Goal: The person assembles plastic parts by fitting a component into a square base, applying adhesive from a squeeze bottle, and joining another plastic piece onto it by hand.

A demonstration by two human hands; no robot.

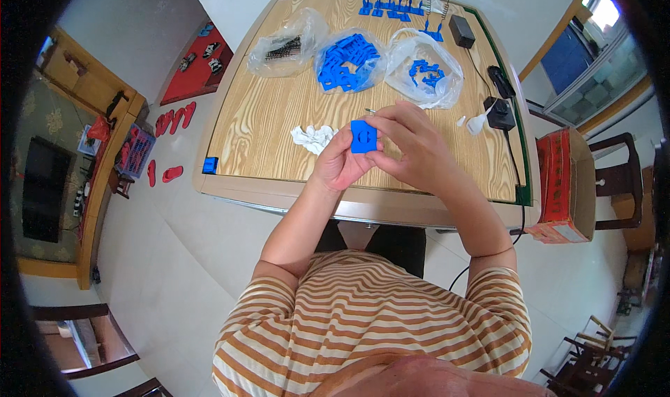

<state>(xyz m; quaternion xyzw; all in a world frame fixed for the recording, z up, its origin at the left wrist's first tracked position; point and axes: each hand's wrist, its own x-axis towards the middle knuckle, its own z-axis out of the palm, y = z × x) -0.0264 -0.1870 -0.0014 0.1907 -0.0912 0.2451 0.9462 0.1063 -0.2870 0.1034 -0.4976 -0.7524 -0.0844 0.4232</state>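
Blue plate [363, 137] between both hands [339, 162]

Most of the left hand's [336, 165] fingers are hidden behind the blue plate [363, 138], the right hand [413, 140] covers part of the plate's right side, and only 1 end of a thin metal piece [370, 111] shows beyond that hand. The upper edge cuts off the tops of some spring-topped stands [401, 11], while the blue bits [426, 74] and dark pieces [285, 48] in 2 plastic bags are too small to make out singly.
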